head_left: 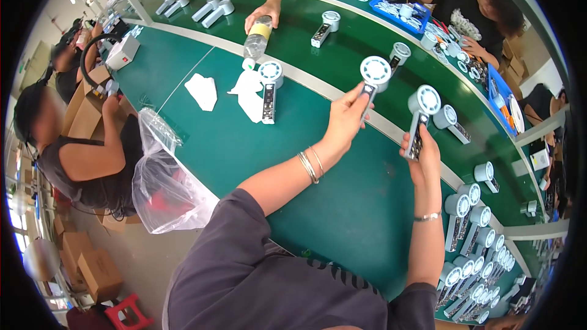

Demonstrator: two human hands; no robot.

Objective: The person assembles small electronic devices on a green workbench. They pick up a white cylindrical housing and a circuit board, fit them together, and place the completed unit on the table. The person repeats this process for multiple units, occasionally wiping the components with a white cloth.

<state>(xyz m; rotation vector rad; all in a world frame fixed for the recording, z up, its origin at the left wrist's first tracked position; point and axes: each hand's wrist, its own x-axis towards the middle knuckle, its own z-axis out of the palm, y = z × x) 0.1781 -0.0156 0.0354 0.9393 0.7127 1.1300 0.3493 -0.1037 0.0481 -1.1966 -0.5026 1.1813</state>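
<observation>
My left hand (346, 116) is closed around the handle of a light-grey handheld fan (375, 73), its round white-vaned head pointing up. In my right hand (424, 157) is a second handheld fan (425, 101), gripped by its open handle, where a dark circuit board shows. Both fans are raised over the green bench and stand apart from each other. Another handheld fan (269, 102) lies on the bench left of my hands, beside a crumpled white cloth (249, 101). Just beyond my left hand, a further fan (400, 52) rests on the green strip behind the pale rail.
At lower right stand several rows of fans (474, 266). A co-worker's hand (264, 15) holds a clear bottle (257, 38), cap down, near the cloth. Blue trays of parts (400, 11) sit at the far right. A plastic bag (174, 186) hangs at the bench's left edge.
</observation>
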